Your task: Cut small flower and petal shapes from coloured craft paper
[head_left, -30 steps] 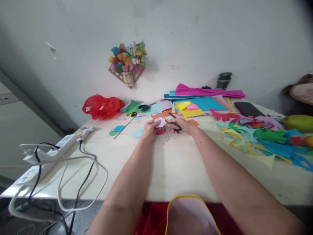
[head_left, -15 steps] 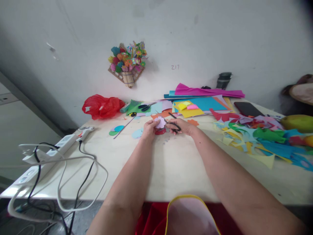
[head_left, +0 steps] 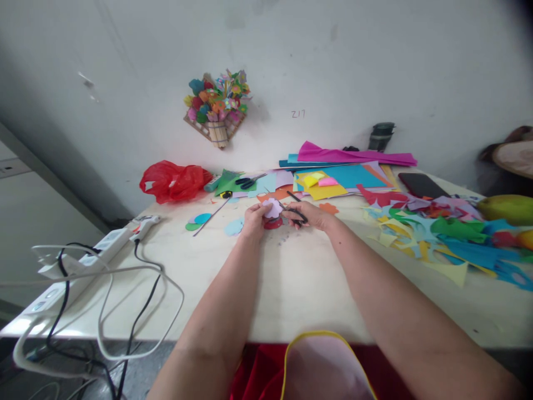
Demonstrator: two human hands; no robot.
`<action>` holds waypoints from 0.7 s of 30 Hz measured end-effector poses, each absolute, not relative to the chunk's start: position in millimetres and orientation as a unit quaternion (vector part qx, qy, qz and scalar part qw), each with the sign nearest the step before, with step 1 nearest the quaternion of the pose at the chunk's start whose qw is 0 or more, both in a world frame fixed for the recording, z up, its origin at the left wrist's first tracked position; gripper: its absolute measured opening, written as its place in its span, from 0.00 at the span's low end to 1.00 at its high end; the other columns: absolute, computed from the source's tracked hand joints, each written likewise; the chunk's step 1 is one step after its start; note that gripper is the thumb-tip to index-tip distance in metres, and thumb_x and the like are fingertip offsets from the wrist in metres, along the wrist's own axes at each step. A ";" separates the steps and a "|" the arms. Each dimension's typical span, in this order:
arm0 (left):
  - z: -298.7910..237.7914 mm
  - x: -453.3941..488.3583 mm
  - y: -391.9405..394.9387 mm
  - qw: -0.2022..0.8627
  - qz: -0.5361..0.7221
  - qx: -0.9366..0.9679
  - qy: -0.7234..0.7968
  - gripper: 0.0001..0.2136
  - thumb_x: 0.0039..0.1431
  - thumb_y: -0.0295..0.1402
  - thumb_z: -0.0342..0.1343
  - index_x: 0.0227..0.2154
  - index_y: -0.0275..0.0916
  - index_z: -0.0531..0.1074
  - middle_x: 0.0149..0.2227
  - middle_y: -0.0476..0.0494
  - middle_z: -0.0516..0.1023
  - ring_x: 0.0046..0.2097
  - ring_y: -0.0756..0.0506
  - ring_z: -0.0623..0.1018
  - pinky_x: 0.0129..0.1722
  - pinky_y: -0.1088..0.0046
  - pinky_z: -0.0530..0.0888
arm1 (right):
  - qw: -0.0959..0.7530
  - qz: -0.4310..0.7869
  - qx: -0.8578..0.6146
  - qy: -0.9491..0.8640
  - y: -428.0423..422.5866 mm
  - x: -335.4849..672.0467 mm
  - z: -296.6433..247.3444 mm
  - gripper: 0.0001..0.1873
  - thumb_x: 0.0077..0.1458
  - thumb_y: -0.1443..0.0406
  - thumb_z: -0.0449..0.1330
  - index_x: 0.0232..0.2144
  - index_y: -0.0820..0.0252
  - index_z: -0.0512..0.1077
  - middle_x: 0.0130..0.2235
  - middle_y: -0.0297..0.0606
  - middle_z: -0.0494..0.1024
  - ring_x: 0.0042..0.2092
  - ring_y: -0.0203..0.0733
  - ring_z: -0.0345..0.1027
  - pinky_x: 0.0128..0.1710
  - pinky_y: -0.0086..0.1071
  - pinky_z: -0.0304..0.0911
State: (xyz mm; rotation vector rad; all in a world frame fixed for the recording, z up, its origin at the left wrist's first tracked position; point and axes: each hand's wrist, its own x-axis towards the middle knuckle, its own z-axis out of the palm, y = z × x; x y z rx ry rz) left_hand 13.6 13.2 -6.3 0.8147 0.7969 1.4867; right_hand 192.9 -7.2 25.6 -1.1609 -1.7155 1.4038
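Note:
My left hand (head_left: pixel 255 220) pinches a lilac paper flower (head_left: pixel 273 208) with a scalloped edge, thumb on top. Black-handled scissors (head_left: pixel 298 216) are gripped in my right hand (head_left: pixel 312 215), their blades pointing left at the flower's right edge. Whether the blades touch the paper I cannot tell. Just below the flower lies something red and round (head_left: pixel 273 223) on the table, partly covered by my hands. A pale blue paper piece (head_left: pixel 234 226) rests left of my left hand, and an orange paper flower (head_left: pixel 328 208) lies right of my right hand. Tiny paper bits are scattered below.
Coloured paper sheets (head_left: pixel 353 176) and a second pair of scissors (head_left: pixel 249 181) lie at the back. Paper scraps (head_left: pixel 441 233) cover the right side, near a dark phone (head_left: pixel 425 185). A red plastic bag (head_left: pixel 175 182) sits back left; a power strip (head_left: pixel 79 275) with cables runs along the left edge.

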 end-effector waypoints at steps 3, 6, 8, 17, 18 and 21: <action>-6.7 13.7 13.7 0.591 0.639 0.355 0.341 0.18 0.32 0.29 0.76 0.18 0.35 0.69 0.20 0.47 0.74 0.23 0.51 0.73 0.27 0.73 0.72 | 0.311 0.531 -0.449 -0.648 -11.0 191.3 29.6 0.12 0.51 0.59 0.65 0.26 0.59 0.68 0.21 0.31 0.73 0.19 0.31 0.63 0.18 0.23 0.52; -7.7 14.0 14.5 0.592 0.640 0.354 0.339 0.18 0.31 0.29 0.76 0.18 0.36 0.68 0.20 0.47 0.74 0.23 0.51 0.73 0.26 0.74 0.72 | 0.309 0.534 -0.456 -0.641 -15.9 189.0 35.2 0.11 0.50 0.60 0.64 0.25 0.59 0.67 0.20 0.31 0.72 0.19 0.31 0.62 0.17 0.24 0.50; -8.2 14.4 14.8 0.592 0.639 0.352 0.342 0.19 0.31 0.29 0.76 0.17 0.36 0.68 0.20 0.48 0.74 0.23 0.51 0.73 0.26 0.74 0.72 | 0.310 0.537 -0.458 -0.637 -18.6 187.6 38.4 0.11 0.50 0.61 0.64 0.24 0.58 0.66 0.19 0.30 0.70 0.18 0.30 0.61 0.18 0.24 0.52; -5.0 14.9 11.2 0.595 0.632 0.359 0.343 0.17 0.31 0.29 0.76 0.18 0.35 0.70 0.21 0.46 0.75 0.24 0.51 0.74 0.27 0.74 0.71 | 0.315 0.531 -0.461 -0.637 -16.8 187.6 35.6 0.11 0.49 0.60 0.66 0.26 0.58 0.68 0.19 0.29 0.70 0.19 0.31 0.60 0.19 0.23 0.54; -4.8 14.9 10.9 0.594 0.631 0.360 0.345 0.17 0.31 0.29 0.76 0.18 0.35 0.70 0.21 0.46 0.75 0.24 0.51 0.73 0.27 0.74 0.70 | 0.316 0.529 -0.463 -0.637 -16.3 187.4 34.8 0.11 0.48 0.60 0.66 0.25 0.58 0.68 0.19 0.29 0.70 0.19 0.30 0.60 0.19 0.23 0.54; -4.8 14.8 10.8 0.593 0.629 0.362 0.350 0.18 0.31 0.30 0.76 0.18 0.35 0.70 0.21 0.47 0.75 0.24 0.51 0.73 0.27 0.75 0.69 | 0.320 0.528 -0.464 -0.635 -16.4 186.5 34.5 0.10 0.47 0.61 0.65 0.25 0.59 0.68 0.19 0.30 0.69 0.19 0.30 0.59 0.18 0.23 0.54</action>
